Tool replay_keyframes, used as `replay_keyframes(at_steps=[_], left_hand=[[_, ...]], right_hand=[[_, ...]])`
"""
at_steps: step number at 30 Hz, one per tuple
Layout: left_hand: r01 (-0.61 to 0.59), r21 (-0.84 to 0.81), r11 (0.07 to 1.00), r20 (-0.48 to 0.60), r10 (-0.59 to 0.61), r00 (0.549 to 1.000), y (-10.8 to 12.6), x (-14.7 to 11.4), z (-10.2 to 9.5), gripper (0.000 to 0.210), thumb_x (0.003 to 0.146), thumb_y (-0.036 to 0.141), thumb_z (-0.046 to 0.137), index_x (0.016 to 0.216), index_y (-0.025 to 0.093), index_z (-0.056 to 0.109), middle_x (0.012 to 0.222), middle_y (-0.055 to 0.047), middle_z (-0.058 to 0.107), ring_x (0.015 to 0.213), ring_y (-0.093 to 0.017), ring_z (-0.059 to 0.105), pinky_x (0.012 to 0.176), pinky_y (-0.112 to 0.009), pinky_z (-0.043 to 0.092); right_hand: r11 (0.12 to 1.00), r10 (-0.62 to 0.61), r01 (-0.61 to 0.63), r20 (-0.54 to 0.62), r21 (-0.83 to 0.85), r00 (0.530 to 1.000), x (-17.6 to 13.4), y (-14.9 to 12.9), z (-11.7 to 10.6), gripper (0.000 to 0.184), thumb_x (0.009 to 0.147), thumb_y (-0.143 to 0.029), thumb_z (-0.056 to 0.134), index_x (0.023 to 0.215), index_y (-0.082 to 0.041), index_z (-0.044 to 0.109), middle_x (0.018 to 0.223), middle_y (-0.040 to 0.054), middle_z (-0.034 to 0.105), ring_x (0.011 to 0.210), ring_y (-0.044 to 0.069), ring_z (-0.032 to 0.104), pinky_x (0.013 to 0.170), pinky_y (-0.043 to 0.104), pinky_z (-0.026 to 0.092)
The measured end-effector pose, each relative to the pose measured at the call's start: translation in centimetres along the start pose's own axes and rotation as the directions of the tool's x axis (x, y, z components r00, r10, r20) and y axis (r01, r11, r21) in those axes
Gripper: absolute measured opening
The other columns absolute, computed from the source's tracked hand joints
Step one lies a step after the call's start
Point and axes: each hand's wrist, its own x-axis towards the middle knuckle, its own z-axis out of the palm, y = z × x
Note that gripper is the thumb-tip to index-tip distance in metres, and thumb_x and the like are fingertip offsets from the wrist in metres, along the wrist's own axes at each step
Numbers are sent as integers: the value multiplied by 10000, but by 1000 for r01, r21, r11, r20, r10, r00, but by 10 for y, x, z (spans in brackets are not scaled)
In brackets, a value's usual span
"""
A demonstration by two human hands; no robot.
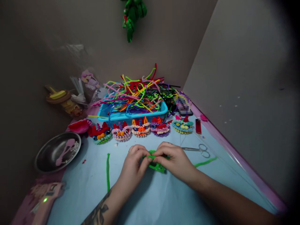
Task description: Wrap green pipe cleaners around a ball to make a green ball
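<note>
Between my two hands is a small green pipe-cleaner piece point(157, 167), bent and wound into a shape that hangs below the fingers. My left hand point(138, 161) pinches its left side between thumb and fingers. Opposite it, my right hand point(172, 159) pinches the top right part, and the fingertips of both hands nearly meet. The fingers hide much of the piece. A loose green pipe cleaner point(108, 172) lies left of my left wrist, and another green pipe cleaner point(206, 162) sticks out past my right forearm.
A blue tray point(105, 117) heaped with coloured pipe cleaners point(138, 90) stands at the back. Before it sit several pipe-cleaner animal heads point(140, 127). Scissors point(198, 150) and a red lighter point(198, 126) lie right; a metal bowl point(44, 159) and pink glue gun point(45, 203) are left.
</note>
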Motion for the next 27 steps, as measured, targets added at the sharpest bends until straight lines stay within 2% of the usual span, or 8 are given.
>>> replay_keyframes(at_steps=[3,8,11,13,15,19,23,27], left_hand=[[-14,6,1000,-16,14,1000,1,-1,0,108,838,148,533,761,188,597,831,-37,566,833,-180,556,748,-306,447],[-72,4,997,-73,72,995,1,-4,-4,64,835,169,569,871,180,621,872,-52,577,864,-183,562,762,-305,448],[-99,-19,995,-84,97,992,4,-5,-7,69,839,191,575,849,178,643,849,-51,589,843,-177,569,754,-299,443],[-66,-103,992,-57,60,997,5,-4,-9,126,858,224,552,815,175,660,820,-48,597,805,-167,577,728,-287,443],[16,-213,977,-4,-17,1000,5,-2,-11,210,873,295,533,774,166,667,786,-47,598,755,-158,577,693,-277,442],[191,-389,901,129,-152,980,-1,4,-12,325,794,482,606,781,161,659,791,-42,574,710,-152,549,648,-270,438],[220,-388,895,202,-150,968,-4,6,-13,384,725,553,649,782,175,682,861,-52,549,791,-173,555,704,-291,448],[197,-352,915,206,-130,970,0,5,-14,321,711,504,686,733,184,695,930,-63,562,875,-196,573,785,-321,452]], right_hand=[[1000,-29,29,3,8,1000,0,-1,0,101,769,-115,663,734,-197,711,676,9,634,678,137,610,629,245,482],[1000,5,-5,5,6,1000,2,-4,-1,133,757,-71,641,695,-180,686,680,7,618,681,133,598,642,242,471],[1000,-4,4,0,-10,1000,2,-4,-2,136,775,-86,620,690,-180,669,681,8,612,691,138,593,645,249,466],[999,-32,32,0,-16,999,2,-3,-2,140,789,-97,607,689,-181,657,685,11,607,701,143,589,650,255,465],[997,-73,73,9,-16,997,2,-2,-2,145,804,-104,591,700,-184,652,693,16,606,712,146,584,660,262,466],[985,-170,170,25,-14,985,2,-1,-3,142,821,-114,574,737,-194,656,710,26,608,724,154,577,669,278,468],[968,-245,246,21,-47,969,1,-1,-4,139,830,-122,558,767,-201,654,711,29,605,717,159,568,658,293,463],[948,-307,308,32,-81,951,0,-2,-4,145,830,-113,542,777,-207,639,707,26,607,704,158,556,662,306,451]])
